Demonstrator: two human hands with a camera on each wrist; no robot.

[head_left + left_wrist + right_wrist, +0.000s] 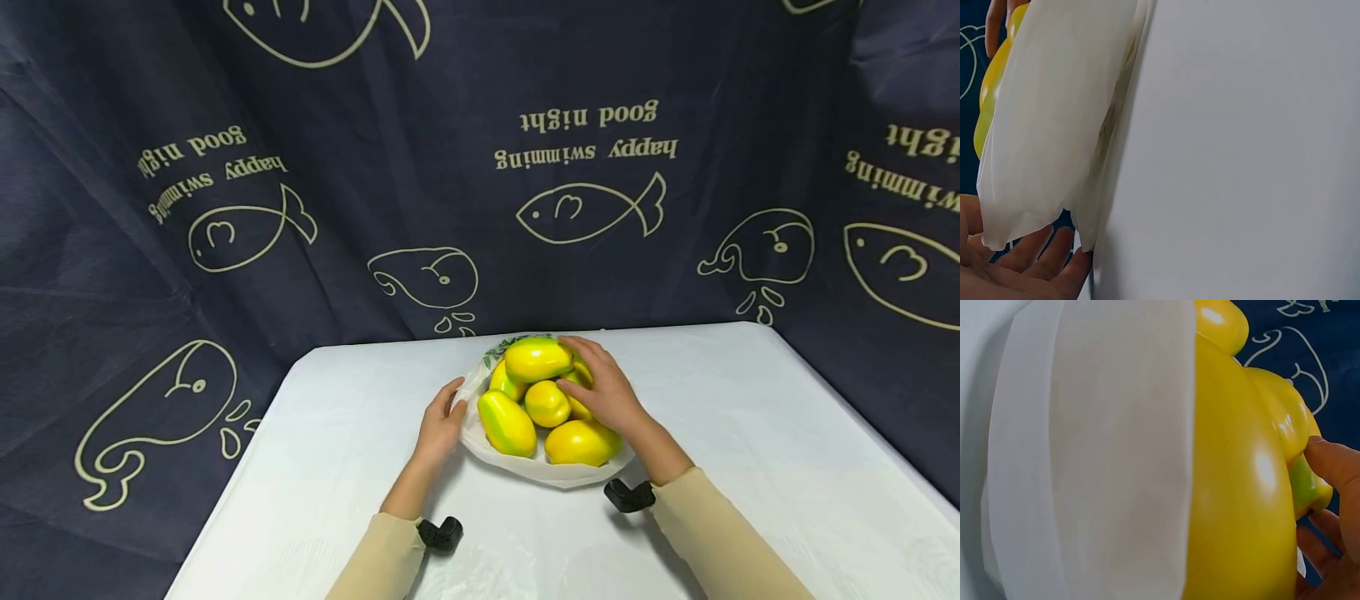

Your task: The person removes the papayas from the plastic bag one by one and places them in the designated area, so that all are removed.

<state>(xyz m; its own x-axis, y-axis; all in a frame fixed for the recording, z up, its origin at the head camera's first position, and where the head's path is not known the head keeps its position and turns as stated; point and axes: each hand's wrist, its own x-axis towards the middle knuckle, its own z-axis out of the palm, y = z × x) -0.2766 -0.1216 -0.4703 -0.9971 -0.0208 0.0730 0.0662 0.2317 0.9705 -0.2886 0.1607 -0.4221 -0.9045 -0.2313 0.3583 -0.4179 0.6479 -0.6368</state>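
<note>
A white plastic bag (540,473) with a green leaf print at its far rim stands on the table, its mouth wide. Several glossy yellow mangoes (581,442) fill it, some with green patches. My left hand (438,423) is at the bag's left side, fingers extended, the bag's loose edge hanging between thumb and fingers in the left wrist view. Reaching over the right rim, my right hand (609,387) spreads thumb and fingers around the end of the top mango (536,359). The thumb (1329,456) touches a mango in the right wrist view; the fingertips lie close by its stem end.
The white table (330,483) extends around the bag on all sides. Behind it hangs a dark blue curtain (450,167) with fish and whale drawings. A black wrist device (441,535) sits on the left wrist and another (630,496) on the right.
</note>
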